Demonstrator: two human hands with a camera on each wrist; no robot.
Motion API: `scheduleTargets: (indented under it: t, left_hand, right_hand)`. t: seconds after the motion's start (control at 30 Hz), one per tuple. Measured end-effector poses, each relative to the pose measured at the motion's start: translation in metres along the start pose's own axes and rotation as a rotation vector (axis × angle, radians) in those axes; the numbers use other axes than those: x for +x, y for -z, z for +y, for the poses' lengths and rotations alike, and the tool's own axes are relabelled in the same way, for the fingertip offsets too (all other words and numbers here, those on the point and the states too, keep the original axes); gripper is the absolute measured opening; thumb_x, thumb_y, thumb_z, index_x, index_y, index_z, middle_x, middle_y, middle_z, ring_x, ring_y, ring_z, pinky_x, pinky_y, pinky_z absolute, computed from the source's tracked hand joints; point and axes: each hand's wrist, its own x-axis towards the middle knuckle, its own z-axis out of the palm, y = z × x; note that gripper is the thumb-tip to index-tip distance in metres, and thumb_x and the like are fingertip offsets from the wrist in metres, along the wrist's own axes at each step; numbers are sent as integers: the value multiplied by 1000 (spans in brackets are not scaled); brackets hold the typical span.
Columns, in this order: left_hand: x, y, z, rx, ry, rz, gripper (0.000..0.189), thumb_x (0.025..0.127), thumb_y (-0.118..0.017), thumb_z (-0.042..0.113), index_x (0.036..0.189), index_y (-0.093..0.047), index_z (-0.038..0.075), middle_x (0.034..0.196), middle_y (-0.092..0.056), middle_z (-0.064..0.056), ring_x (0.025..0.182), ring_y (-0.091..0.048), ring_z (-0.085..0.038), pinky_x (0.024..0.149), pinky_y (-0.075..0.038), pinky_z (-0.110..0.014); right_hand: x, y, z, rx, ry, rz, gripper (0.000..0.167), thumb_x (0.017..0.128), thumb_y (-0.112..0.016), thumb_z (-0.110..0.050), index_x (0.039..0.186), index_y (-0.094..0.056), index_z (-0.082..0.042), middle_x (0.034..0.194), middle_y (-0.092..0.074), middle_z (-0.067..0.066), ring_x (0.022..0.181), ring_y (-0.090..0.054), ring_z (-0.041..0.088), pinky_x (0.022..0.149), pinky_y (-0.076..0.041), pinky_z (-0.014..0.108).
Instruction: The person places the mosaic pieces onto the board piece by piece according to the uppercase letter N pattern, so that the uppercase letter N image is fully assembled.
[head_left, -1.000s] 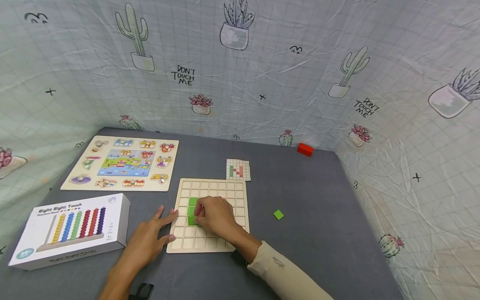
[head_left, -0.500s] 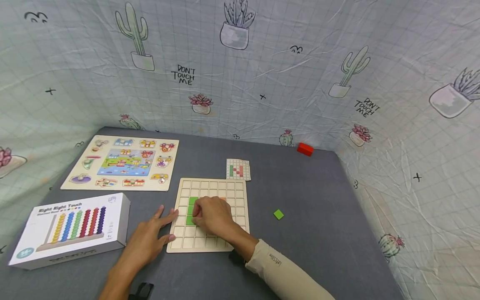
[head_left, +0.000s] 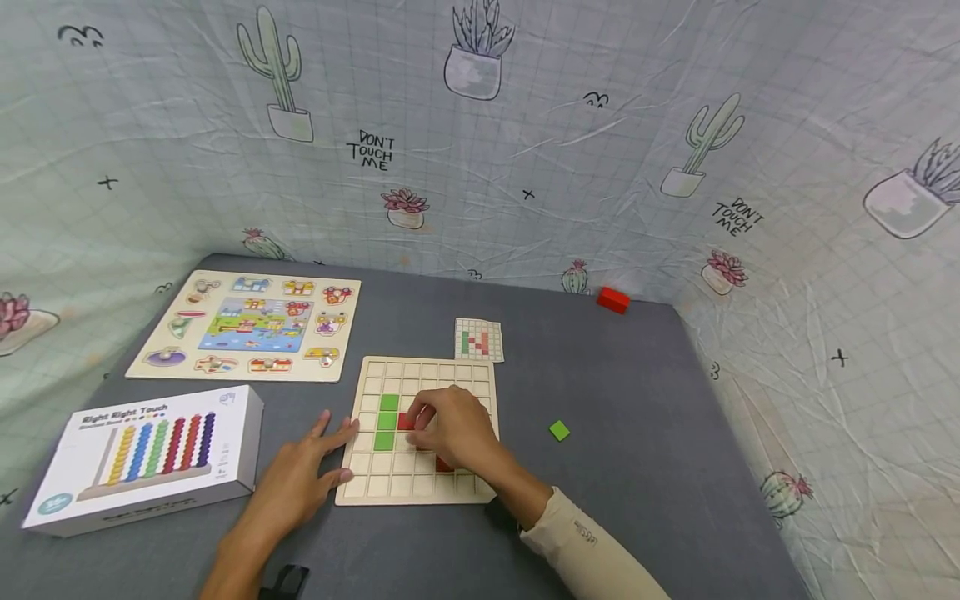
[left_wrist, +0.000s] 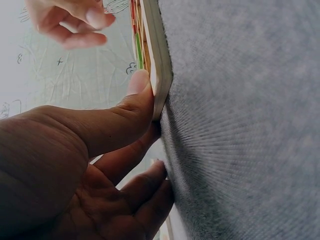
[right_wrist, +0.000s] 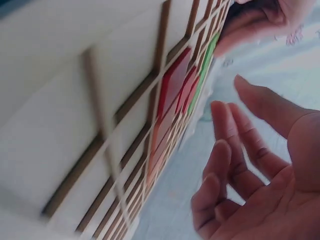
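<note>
**A:** Grey felt covers your table (head_left: 615, 467), and printed cactus sheeting hangs behind and to both sides. Nearest you on the left lies the abacus box (head_left: 142, 462). Your left hand (head_left: 300, 479) sits flat on the felt, fingers straight, fingertips and thumb pressed against the near-left edge of the wooden grid board (head_left: 390, 487); the left wrist view shows the thumb (left_wrist: 137, 82) tight against that edge. It holds nothing.

**B:** And my right hand?

**A:** Your right hand (head_left: 457, 429) hovers over the middle of the board, fingers loosely bent. The right wrist view shows the palm empty, fingers (right_wrist: 227, 150) slack and off the wood. Just left of it, 3 green tiles (head_left: 387, 422) fill one column, and red tiles (head_left: 407, 421) sit beside them, partly under your hand.

**B:** How do I handle this part well?

**A:** I'd judge you are between placings. Brace the board with the left hand as you have it, so nothing slides when you press a tile in. Check each cell against the pattern card (head_left: 478, 340), which lies touching the board's far edge. Seat every tile flat inside its frame.

**B:** What's loose?

**A:** 1 green tile (head_left: 558, 430) lies on the felt right of the board, near your hand. Farther off, a red block (head_left: 612, 300) sits by the back sheeting, and a picture puzzle (head_left: 251, 325) lies far left.
</note>
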Motion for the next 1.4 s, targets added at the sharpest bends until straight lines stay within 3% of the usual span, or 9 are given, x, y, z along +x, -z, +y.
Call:
scheduleTargets:
  t: [0.17, 0.2, 0.33, 0.53, 0.73, 0.97, 1.4]
  left_hand:
    - [2, 0, 0, -10, 9, -8, 69, 87, -87, 12, 151, -61, 9, 159, -46, -31, 135, -51, -64, 102, -48, -73]
    - [2, 0, 0, -10, 7, -7, 69, 87, -87, 11, 151, -61, 8, 159, -46, -31, 136, -51, -64, 102, -48, -73]
    - [2, 0, 0, -9, -3, 0, 69, 86, -87, 11, 150, -61, 8, 158, -48, -30, 137, -51, -63, 103, -47, -73]
    - [2, 0, 0, -4, -5, 3, 69, 86, -87, 11, 150, -61, 9, 159, -47, -31, 134, -51, -66, 101, -47, -74]
    - [2, 0, 1, -2, -5, 1, 69, 86, -87, 11, 150, -61, 9, 158, -47, -31, 133, -52, -66, 101, -48, -74]
    - [2, 0, 0, -10, -8, 3, 70, 85, -88, 10, 150, -61, 9, 157, -51, -28, 137, -51, -63, 102, -48, -73]
    - [1, 0, -1, -15, -9, 8, 70, 85, -88, 10, 150, -61, 9, 157, -51, -28, 136, -52, -63, 101, -48, -73]
  right_hand:
    - [-9, 14, 16, 89, 38, 11, 18, 85, -90, -16, 101, -81, -16, 79, -71, -11, 77, -62, 17, 70, -47, 27]
    - [-11, 16, 19, 102, 42, 13, 19, 85, -90, -15, 102, -81, -15, 80, -72, -10, 80, -63, 20, 77, -49, 28]
    - [-19, 26, 33, 129, 47, 11, 24, 84, -92, -13, 105, -80, -12, 87, -77, -4, 86, -65, 26, 83, -52, 34]
    - [-34, 42, 54, 117, 21, 20, 27, 84, -91, -9, 108, -79, -12, 97, -78, 3, 88, -66, 24, 76, -50, 26]
    - [-51, 55, 78, 110, -52, 52, 32, 83, -92, -8, 111, -80, -15, 99, -76, 2, 88, -65, 22, 78, -53, 30]
    - [-67, 65, 107, 67, -77, 106, 35, 79, -94, -9, 109, -80, -19, 103, -78, -6, 88, -66, 16, 81, -56, 31]
    - [-85, 83, 143, 8, -113, 146, 37, 79, -92, -3, 110, -80, -17, 107, -79, 0, 90, -68, 20, 81, -56, 37]
